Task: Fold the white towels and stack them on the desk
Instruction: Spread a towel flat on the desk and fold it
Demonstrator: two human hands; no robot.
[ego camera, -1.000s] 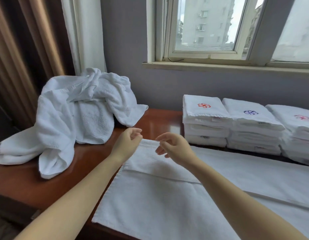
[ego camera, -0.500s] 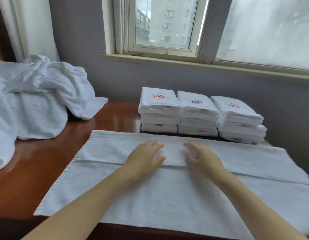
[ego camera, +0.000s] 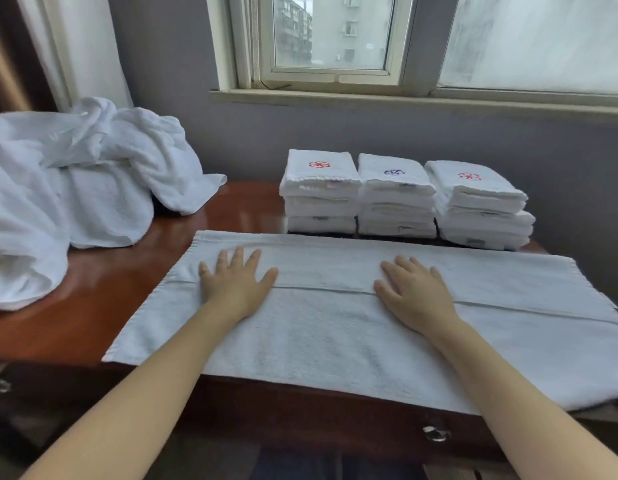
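A white towel [ego camera: 321, 334] lies spread flat across the front of the brown desk [ego camera: 93, 299], with a folded flap along its far edge. My left hand [ego camera: 236, 282] presses flat on the towel's left part, fingers spread over the fold line. My right hand [ego camera: 414, 292] lies flat on the towel further right, also across the fold line. Behind the towel stand three stacks of folded white towels [ego camera: 394, 199], each topped with an embroidered mark. A heap of unfolded white towels [ego camera: 75, 188] sits at the desk's left.
A grey wall and a window sill [ego camera: 404, 98] rise behind the desk. Curtains [ego camera: 75, 50] hang at the far left. Drawer handles [ego camera: 435, 433] show on the desk's front below the towel.
My hands came down from the air onto the towel and have slid apart along the fold line. The view has shifted right and down toward the towel.
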